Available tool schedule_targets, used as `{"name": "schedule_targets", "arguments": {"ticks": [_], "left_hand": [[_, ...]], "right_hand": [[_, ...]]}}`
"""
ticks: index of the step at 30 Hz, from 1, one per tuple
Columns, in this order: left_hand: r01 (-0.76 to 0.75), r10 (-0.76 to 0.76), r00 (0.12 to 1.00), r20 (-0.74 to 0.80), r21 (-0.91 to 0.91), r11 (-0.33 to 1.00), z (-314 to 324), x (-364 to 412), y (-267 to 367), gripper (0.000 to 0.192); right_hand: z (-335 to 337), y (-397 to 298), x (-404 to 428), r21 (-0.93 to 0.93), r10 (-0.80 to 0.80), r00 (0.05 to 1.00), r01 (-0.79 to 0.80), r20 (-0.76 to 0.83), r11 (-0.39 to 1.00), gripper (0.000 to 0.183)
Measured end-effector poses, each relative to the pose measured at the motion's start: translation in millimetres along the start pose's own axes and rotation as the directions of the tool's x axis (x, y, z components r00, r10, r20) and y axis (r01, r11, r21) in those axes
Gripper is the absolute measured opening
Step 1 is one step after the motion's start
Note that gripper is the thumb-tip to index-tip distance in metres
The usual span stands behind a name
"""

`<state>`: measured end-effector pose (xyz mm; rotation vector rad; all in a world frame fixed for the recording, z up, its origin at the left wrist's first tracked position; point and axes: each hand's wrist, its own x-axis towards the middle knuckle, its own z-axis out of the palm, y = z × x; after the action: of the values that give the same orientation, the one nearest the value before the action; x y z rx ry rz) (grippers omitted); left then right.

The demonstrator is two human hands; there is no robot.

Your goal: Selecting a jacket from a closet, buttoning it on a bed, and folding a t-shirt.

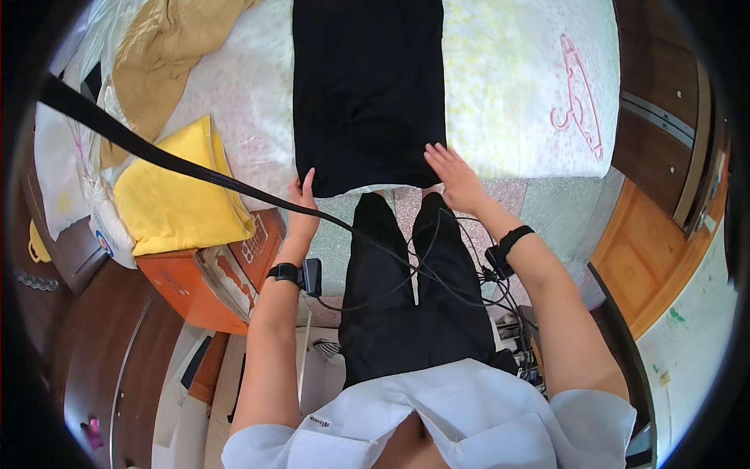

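A black garment [369,94] lies flat on the bed, its near hem slightly curved along the mattress edge. My left hand [302,199] rests at the hem's left corner, fingers apart, with no clear grip on the cloth. At the right corner, my right hand [458,179] lies palm down with its fingertips on the garment's side edge. Black straps with small dark boxes circle both wrists, and thin cables run from them across my lap.
On the pale patterned bedsheet [515,105] lies a pink plastic hanger [577,99]. A folded yellow cloth [176,196] sits atop an orange box [193,287] at left. Brown fabric [158,58] is bunched behind it. A black strap [193,170] crosses the view.
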<state>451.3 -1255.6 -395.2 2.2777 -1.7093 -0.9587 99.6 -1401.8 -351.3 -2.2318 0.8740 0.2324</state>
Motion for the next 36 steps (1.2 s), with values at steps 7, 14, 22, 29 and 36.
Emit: {"name": "schedule_targets", "arguments": {"ticks": [7, 14, 22, 29, 36], "left_hand": [[-0.328, 0.373, 0.928, 0.021, 0.526, 0.785, -31.0, 40.3, -0.8, 0.074], [-0.492, 0.465, 0.870, 0.166, 0.377, 0.785, -53.4, 83.8, 22.0, 0.059], [-0.505, 0.445, 0.825, 0.347, 0.101, 0.857, -65.9, 33.4, 46.2, 0.048], [0.074, 0.106, 0.769, 0.630, -0.253, 0.965, -75.4, -23.3, 42.4, 0.039], [0.174, 0.167, 0.790, 0.590, -0.478, 0.861, -116.3, 97.4, 52.3, 0.026]], "right_hand": [[-5.1, 37.4, 15.3, -0.205, 0.021, 0.995, -0.040, -0.094, 0.978, 0.070], [-16.6, 29.2, 59.0, -0.366, -0.218, 0.975, 0.189, -0.039, 0.911, 0.062], [-21.1, 22.3, 16.9, 0.026, -0.196, 0.972, 0.194, 0.131, 0.981, 0.053], [-59.7, -1.5, 0.9, 0.364, 0.082, 0.838, -0.320, 0.540, 0.875, 0.047], [-106.9, 48.1, 57.7, 0.583, 0.087, 0.848, -0.431, 0.523, 0.689, 0.039]]}}
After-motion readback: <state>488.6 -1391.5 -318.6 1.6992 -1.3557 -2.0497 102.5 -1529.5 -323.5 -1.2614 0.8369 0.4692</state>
